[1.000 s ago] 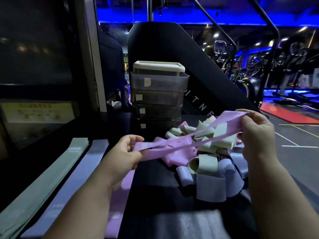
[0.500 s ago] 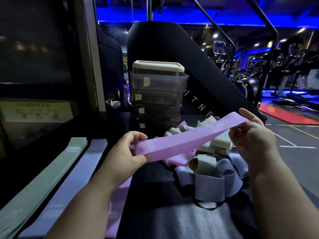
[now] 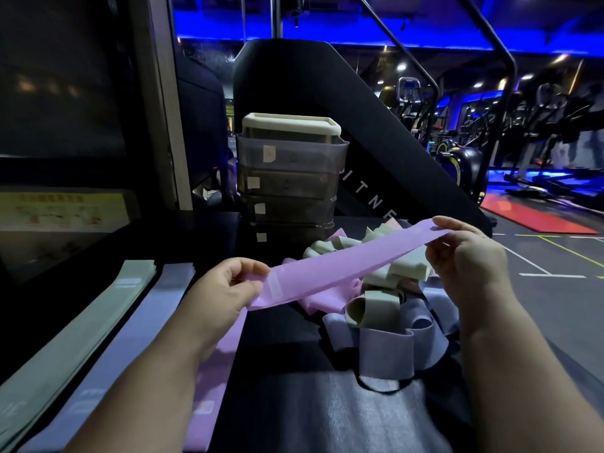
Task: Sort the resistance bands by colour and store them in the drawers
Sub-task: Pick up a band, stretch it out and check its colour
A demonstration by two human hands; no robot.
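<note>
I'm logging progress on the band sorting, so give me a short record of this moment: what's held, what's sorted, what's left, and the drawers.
held: pink resistance band, pulled flat between both hands
left hand: fingers pinch the band's near end
right hand: fingers pinch the far end
sorted: green stack, lavender stack, pink stack, flat, side by side at left
unsorted: tangled pile of green, lavender and pink bands, under the held band
drawers: stacked drawer unit behind the pile, label on each front

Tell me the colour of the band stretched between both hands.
Pinkish lilac band, head view.
</note>
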